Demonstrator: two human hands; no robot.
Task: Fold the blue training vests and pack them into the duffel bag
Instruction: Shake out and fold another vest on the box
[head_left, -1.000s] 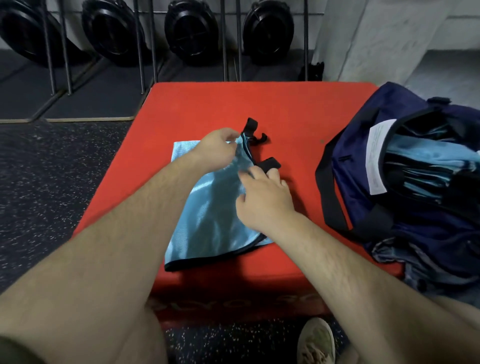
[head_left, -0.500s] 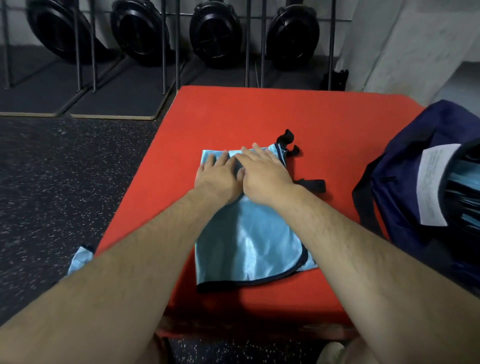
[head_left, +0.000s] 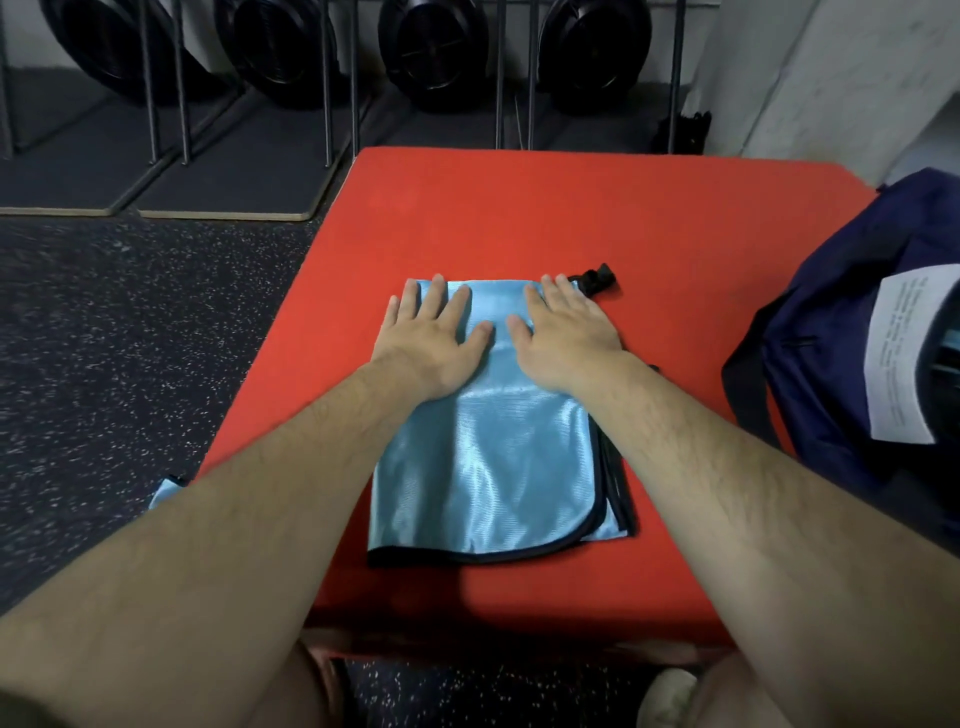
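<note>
Head camera on me, tilted forward and down, close over the bench (head_left: 519, 218); duffel bag (head_left: 841, 291) clipped at three o'clock.

Bare red pad (head_left: 519, 208) lies open beyond and left of the folded vest (head_left: 493, 467); the duffel bag (head_left: 831, 338) blocks its right edge; rack uprights (head_left: 500, 78) stand well behind.

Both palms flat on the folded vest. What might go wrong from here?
The shiny vest looks slippery; when the left hand and right hand lift, the fold may slide open.
The black strap sticks out past the far right corner and may snag on the duffel bag.
A blue piece lies on the floor by the red box and could be forgotten.
</note>
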